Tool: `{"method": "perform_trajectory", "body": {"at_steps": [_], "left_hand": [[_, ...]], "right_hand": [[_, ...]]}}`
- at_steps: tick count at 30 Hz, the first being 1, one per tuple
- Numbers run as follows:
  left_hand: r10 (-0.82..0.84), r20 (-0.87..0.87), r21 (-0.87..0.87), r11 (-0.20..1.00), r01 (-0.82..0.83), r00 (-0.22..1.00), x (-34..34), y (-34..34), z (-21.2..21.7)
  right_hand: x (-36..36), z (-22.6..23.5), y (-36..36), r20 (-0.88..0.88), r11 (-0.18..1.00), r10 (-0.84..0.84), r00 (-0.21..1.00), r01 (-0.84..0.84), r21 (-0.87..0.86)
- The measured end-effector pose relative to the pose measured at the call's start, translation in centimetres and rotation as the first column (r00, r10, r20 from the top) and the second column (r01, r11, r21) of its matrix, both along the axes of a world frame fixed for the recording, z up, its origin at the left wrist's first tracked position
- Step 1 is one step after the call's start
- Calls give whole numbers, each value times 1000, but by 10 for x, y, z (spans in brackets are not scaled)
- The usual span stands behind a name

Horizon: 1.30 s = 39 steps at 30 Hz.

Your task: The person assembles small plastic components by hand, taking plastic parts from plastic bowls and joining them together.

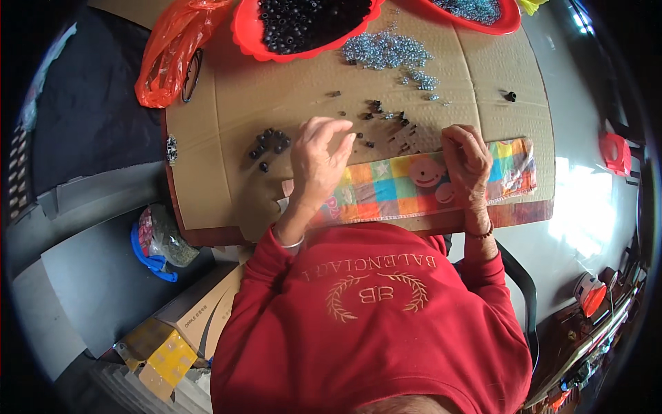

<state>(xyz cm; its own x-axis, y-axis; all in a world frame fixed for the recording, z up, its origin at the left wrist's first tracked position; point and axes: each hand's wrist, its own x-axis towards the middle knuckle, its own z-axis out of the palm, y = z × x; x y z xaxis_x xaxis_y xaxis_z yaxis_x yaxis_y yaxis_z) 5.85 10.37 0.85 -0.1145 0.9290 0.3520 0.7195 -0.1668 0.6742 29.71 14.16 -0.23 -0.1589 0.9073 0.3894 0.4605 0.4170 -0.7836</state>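
My left hand [321,155] is raised over the near edge of the cardboard, its fingers curved and a gap showing between thumb and forefinger. Nothing shows between those fingertips. Several small black beads [370,145] lie just right of it, and a group of round black beads [270,141] sits to its left. A folded checked cloth [389,183], multicoloured with smiling faces, stretches along the table edge beneath both hands. Over the cloth's right part, my right hand [467,162] has its fingers curled together; whatever they may hold is hidden.
At the far side stand a red scalloped dish [241,31] of black beads and a red dish [507,24] of blue beads. Loose blue beads [386,52] form a pile between them. A red plastic bag [169,62] and dark-framed glasses [193,76] lie far left; a black bead [510,96] lies right.
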Motion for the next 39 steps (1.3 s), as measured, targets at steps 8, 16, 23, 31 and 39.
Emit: {"method": "perform_trajectory", "body": {"at_steps": [8, 16, 23, 31, 39], "left_hand": [[-29, -133, 64, 997, 37, 991, 16, 39, -3], [30, -125, 75, 997, -21, 992, -14, 42, 5], [148, -108, 98, 986, -138, 983, -42, 29, 13], [29, 2, 65, 997, -29, 1000, -44, 38, 12], [-109, 109, 86, 991, 100, 988, -26, 2, 29]], "right_hand": [[-8, 2, 4, -61, 998, -6, 998, 3, -57], [-14, 12, 7, -16, 998, -25, 1000, 24, -58], [-23, 7, 7, 25, 1000, -7, 1000, 8, -26], [-36, 28, -6, 68, 1000, -3, 998, 1, 21], [-43, 57, -22, 120, 998, 15, 993, -21, 54]]}}
